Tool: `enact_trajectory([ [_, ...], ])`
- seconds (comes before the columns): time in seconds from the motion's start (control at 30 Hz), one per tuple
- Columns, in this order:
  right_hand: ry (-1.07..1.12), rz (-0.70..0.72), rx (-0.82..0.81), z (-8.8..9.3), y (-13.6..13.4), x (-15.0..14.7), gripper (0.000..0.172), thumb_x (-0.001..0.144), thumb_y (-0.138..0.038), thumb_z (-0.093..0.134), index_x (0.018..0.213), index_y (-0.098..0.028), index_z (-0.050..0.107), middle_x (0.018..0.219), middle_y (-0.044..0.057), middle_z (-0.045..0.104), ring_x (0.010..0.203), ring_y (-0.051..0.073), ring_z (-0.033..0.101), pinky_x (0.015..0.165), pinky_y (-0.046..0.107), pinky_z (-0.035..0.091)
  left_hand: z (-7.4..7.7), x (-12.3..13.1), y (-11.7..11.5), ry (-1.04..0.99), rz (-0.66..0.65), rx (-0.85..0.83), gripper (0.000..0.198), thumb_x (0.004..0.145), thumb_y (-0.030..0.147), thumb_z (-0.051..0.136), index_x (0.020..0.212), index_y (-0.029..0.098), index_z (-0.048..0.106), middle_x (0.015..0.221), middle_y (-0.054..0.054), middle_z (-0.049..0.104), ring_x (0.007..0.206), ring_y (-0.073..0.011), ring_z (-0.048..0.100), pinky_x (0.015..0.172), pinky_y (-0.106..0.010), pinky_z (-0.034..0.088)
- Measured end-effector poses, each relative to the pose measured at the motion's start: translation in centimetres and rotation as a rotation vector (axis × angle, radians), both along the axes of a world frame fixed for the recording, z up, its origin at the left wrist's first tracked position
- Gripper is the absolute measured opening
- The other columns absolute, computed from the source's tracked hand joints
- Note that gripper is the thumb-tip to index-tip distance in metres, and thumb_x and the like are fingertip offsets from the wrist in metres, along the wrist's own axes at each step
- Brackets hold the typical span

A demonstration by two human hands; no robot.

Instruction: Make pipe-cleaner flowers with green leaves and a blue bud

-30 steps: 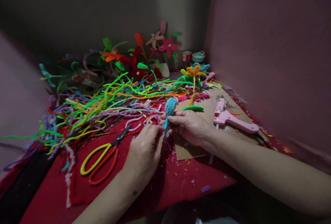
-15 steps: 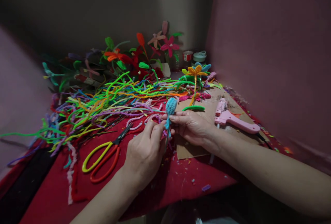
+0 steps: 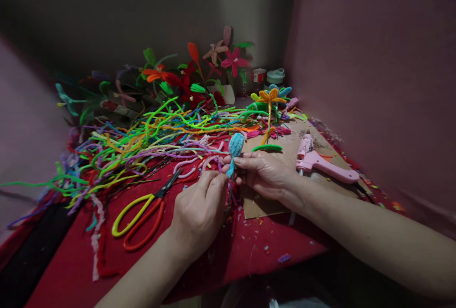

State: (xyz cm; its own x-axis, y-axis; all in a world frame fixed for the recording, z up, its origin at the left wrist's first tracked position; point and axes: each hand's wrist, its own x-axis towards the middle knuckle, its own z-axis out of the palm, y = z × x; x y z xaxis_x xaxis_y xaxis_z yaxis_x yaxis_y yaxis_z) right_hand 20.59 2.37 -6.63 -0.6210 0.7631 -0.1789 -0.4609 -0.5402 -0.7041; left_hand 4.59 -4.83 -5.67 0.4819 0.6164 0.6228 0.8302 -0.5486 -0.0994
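Observation:
Between my hands stands a light-blue tulip-like bud (image 3: 236, 145) made of fuzzy pipe cleaner, upright, with a blue-wrapped section below it and a thin dark stem. My right hand (image 3: 267, 173) pinches the bud's base between thumb and fingers. Lower on the left side, my left hand (image 3: 201, 206) is closed at the blue wrapping and stem; its fingertips are mostly turned away from view. Scissors (image 3: 160, 195) with one yellow and one red handle lie left of my left hand, blades partly spread.
A pink glue gun (image 3: 320, 165) rests on a cardboard sheet (image 3: 263, 208) at right. Many coloured pipe cleaners (image 3: 149, 130) spread across the red cloth (image 3: 249, 251). Finished flowers (image 3: 234, 61) and a jar with a pale green lid (image 3: 276, 76) stand at the back, near the walls.
My left hand has shifted slightly down along the blue wrapping. My right hand keeps its pinch under the bud, which has barely moved.

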Motion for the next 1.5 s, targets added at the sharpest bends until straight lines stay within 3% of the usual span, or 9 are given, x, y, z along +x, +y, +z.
enact_trajectory([
  [0.23, 0.016, 0.022, -0.016, -0.3, 0.0, 0.0, 0.014, 0.079, -0.011, 0.057, 0.085, -0.008, 0.070, 0.068, 0.008, 0.068, 0.055, 0.009, 0.058, 0.051, 0.018, 0.044, 0.0, 0.0, -0.3, 0.054, -0.055, 0.077, 0.027, 0.082, 0.008, 0.052, 0.109, 0.012, 0.053, 0.096, -0.013, 0.065, 0.087, -0.0203, 0.063, 0.071, -0.028, 0.050],
  [0.5, -0.010, 0.014, -0.016, 0.1, -0.3, -0.1, 0.012, 0.078, -0.008, 0.058, 0.082, -0.007, 0.069, 0.062, 0.005, 0.064, 0.052, 0.008, 0.057, 0.049, 0.017, 0.044, 0.6, 0.7, 0.1, -0.165, -0.062, -0.025, 0.010, 0.082, 0.008, 0.052, 0.087, 0.017, 0.049, 0.094, -0.009, 0.064, 0.087, -0.0141, 0.064, 0.070, -0.022, 0.052],
  [0.67, -0.023, 0.013, -0.035, 0.1, -0.4, -0.3, 0.010, 0.078, -0.008, 0.058, 0.079, -0.007, 0.068, 0.060, 0.003, 0.062, 0.051, 0.008, 0.055, 0.049, 0.019, 0.044, 0.4, 0.4, 0.1, -0.078, -0.089, -0.024, 0.010, 0.082, 0.007, 0.051, 0.084, 0.017, 0.048, 0.094, -0.009, 0.067, 0.081, -0.0140, 0.066, 0.064, -0.021, 0.052],
  [0.87, -0.044, 0.032, -0.020, -0.1, -0.5, -0.3, 0.006, 0.075, -0.008, 0.060, 0.075, -0.010, 0.066, 0.059, 0.002, 0.062, 0.051, 0.009, 0.054, 0.049, 0.020, 0.044, 0.0, -0.4, 0.4, 0.034, -0.219, -0.063, 0.012, 0.083, 0.006, 0.047, 0.087, 0.016, 0.051, 0.101, -0.012, 0.067, 0.096, -0.0169, 0.064, 0.078, -0.025, 0.052],
  [0.97, -0.024, 0.015, -0.008, -0.1, -0.5, -0.4, 0.002, 0.071, -0.009, 0.063, 0.070, -0.011, 0.064, 0.063, 0.002, 0.063, 0.050, 0.009, 0.055, 0.049, 0.021, 0.044, 0.2, -0.1, 0.4, -0.164, -0.180, -0.157, 0.014, 0.082, 0.004, 0.047, 0.086, 0.017, 0.049, 0.099, -0.010, 0.067, 0.095, -0.0145, 0.065, 0.076, -0.022, 0.052],
  [1.1, -0.055, 0.010, 0.003, 0.1, -0.5, -0.4, 0.008, 0.074, -0.010, 0.060, 0.067, -0.009, 0.062, 0.061, 0.003, 0.063, 0.049, 0.009, 0.055, 0.049, 0.021, 0.043, 0.2, 0.5, 0.1, -0.573, -0.092, -0.337, 0.013, 0.083, 0.007, 0.049, 0.088, 0.019, 0.050, 0.100, -0.006, 0.064, 0.095, -0.0137, 0.064, 0.078, -0.025, 0.053],
  [1.23, -0.077, 0.001, 0.012, 0.3, -0.6, -0.4, 0.008, 0.076, -0.011, 0.058, 0.071, -0.009, 0.065, 0.059, 0.003, 0.062, 0.050, 0.009, 0.052, 0.047, 0.019, 0.041, -0.1, 0.8, -0.1, -0.806, -0.012, -0.408, 0.008, 0.084, 0.014, 0.052, 0.090, 0.020, 0.053, 0.091, -0.002, 0.062, 0.080, -0.0122, 0.064, 0.071, -0.025, 0.053],
  [1.37, -0.059, -0.039, 0.006, 0.2, -0.8, -0.5, 0.007, 0.074, -0.012, 0.061, 0.069, -0.009, 0.065, 0.057, 0.003, 0.061, 0.049, 0.008, 0.051, 0.045, 0.018, 0.039, 0.2, 1.0, 0.0, -0.780, 0.004, -0.455, 0.009, 0.084, 0.016, 0.051, 0.092, 0.020, 0.053, 0.077, 0.002, 0.060, 0.065, -0.0104, 0.060, 0.063, -0.023, 0.051],
  [1.5, -0.067, -0.123, -0.030, 0.0, -0.7, -0.6, 0.006, 0.071, -0.012, 0.064, 0.065, -0.010, 0.063, 0.055, 0.001, 0.059, 0.048, 0.007, 0.051, 0.044, 0.018, 0.039, 0.6, 1.3, 0.3, -0.517, -0.029, -0.358, 0.013, 0.084, 0.013, 0.048, 0.093, 0.020, 0.054, 0.083, -0.001, 0.060, 0.074, -0.0122, 0.060, 0.070, -0.024, 0.050],
])
